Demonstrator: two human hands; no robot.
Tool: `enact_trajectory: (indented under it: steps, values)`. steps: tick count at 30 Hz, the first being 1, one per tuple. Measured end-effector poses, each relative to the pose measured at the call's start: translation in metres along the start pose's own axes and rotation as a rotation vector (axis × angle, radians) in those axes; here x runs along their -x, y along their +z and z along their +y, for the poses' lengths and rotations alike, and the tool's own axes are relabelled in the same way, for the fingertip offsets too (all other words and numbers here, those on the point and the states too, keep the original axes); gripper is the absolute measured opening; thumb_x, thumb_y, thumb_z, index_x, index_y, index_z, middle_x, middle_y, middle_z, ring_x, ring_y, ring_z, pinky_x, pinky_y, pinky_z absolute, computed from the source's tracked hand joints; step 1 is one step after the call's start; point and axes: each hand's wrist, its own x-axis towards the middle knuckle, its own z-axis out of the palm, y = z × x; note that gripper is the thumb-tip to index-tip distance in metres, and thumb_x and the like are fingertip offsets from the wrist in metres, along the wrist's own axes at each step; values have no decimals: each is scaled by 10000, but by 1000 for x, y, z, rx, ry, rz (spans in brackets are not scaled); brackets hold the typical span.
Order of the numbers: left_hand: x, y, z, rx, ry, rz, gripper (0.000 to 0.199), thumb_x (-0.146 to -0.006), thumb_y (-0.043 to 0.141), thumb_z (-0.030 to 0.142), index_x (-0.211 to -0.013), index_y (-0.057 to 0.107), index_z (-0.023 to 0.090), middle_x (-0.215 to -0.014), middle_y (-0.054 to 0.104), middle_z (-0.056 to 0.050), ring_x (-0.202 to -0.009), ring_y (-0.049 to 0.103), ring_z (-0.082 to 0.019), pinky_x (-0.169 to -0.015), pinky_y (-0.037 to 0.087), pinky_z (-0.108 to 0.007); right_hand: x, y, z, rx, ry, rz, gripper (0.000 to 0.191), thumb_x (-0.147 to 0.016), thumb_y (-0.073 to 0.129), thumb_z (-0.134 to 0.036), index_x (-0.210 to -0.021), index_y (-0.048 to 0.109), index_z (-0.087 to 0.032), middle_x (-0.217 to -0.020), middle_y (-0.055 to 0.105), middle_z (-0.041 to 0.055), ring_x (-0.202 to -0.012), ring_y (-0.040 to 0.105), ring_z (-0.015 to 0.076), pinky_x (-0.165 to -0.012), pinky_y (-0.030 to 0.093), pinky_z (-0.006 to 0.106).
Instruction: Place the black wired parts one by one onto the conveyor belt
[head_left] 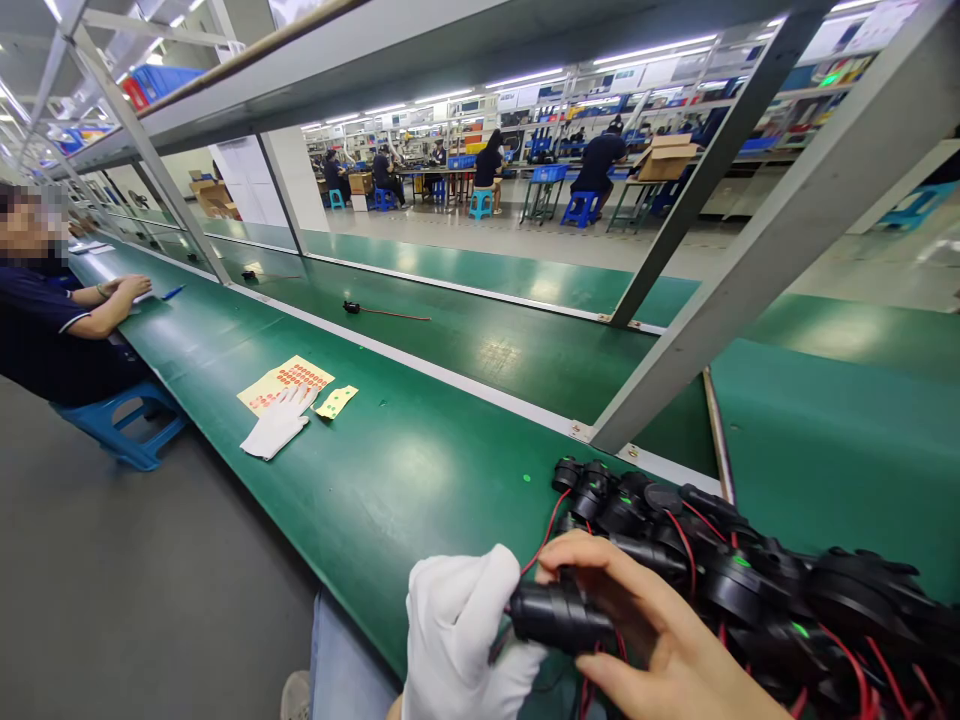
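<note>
My left hand (pixel 461 625), in a white glove, is closed on the left end of a black cylindrical part (pixel 559 612) with red wires, which looks like a small motor or pump. Bare, my right hand (pixel 660 630) curves its fingers and thumb around the same part's right end. The part lies roughly level above the green bench, its ends partly covered by my fingers. Just right of my hands is a pile of similar black parts (pixel 739 585) with red wires, several bearing green dot stickers.
On the bench (pixel 405 480), a white glove (pixel 274 430) overlaps a sheet of red stickers (pixel 300 375), beside a small green-dot sheet (pixel 336 402). A slanted metal post (pixel 720 300) rises at right. One black part (pixel 351 307) rests on the middle strip. A co-worker (pixel 52 320) sits at left.
</note>
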Motion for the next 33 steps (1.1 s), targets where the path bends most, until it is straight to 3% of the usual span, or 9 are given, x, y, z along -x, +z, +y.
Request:
enact_trajectory:
  steps: [3,5,7,9,11,13,15,19,33]
  values:
    - [-4,-1,2,-19,5,-3,411,-952,595,426,-1292,570,197,-863,767,-67,-756,712,-194,-741,529,-312,2,-4,9,-209,171,-75,463,-810,673,-118,-1221,585,-311,-1114,664,40,-1033,697,203,-883,569,284]
    - [-3,-2,3,8,10,-33,374,-953,595,428,-1255,601,209,-862,776,-64,-735,708,-190,-708,521,-309,1,-3,11,-310,230,-89,372,-833,740,-278,-1180,609,-296,-1076,653,39,-981,688,207,-851,564,290]
    - [1,0,3,106,-49,-49,377,-922,646,429,-1243,631,232,-841,775,-47,-708,694,-188,-670,514,-303,-1,-1,9,-398,277,-75,426,-778,802,-495,-1107,642,-277,-994,642,28,-891,667,201,-786,556,276]
    - [8,1,5,342,-290,-88,409,-845,725,489,-1179,691,254,-826,762,-35,-698,675,-187,-647,511,-296,-3,2,5,-469,322,-63,547,-698,796,-666,-1038,660,-260,-922,628,20,-829,633,195,-737,536,264]
    - [14,2,7,783,-742,-208,433,-789,752,565,-1053,745,222,-814,747,-42,-700,666,-192,-661,522,-305,-4,3,1,-501,343,-58,560,-710,737,-728,-1001,665,-255,-890,616,20,-801,603,188,-710,518,257]
    - [16,2,9,1222,-1158,-358,453,-838,688,590,-980,740,163,-832,737,-53,-720,677,-197,-699,547,-334,-5,4,-2,-485,336,-44,505,-782,676,-720,-984,667,-256,-863,608,19,-771,583,178,-695,508,257]
    - [16,3,11,1458,-1352,-419,392,-927,621,498,-1064,692,137,-959,727,-66,-813,695,-205,-756,576,-375,-5,4,-3,-442,337,-33,444,-850,634,-681,-990,668,-261,-839,607,16,-744,573,169,-698,504,262]
    - [12,6,15,1582,-1439,-395,361,-950,629,355,-1264,592,179,-1270,634,-97,-1056,659,-238,-879,579,-455,-7,6,-3,-370,378,-12,344,-926,603,-596,-984,652,-261,-853,602,11,-756,566,159,-721,497,264]
    - [6,7,25,1855,-1651,-349,366,-946,634,360,-1268,594,191,-1281,634,-101,-1076,651,-253,-881,579,-471,-13,22,-5,-466,453,-41,432,-841,693,-635,-957,584,-234,-816,527,-25,-748,530,137,-715,484,252]
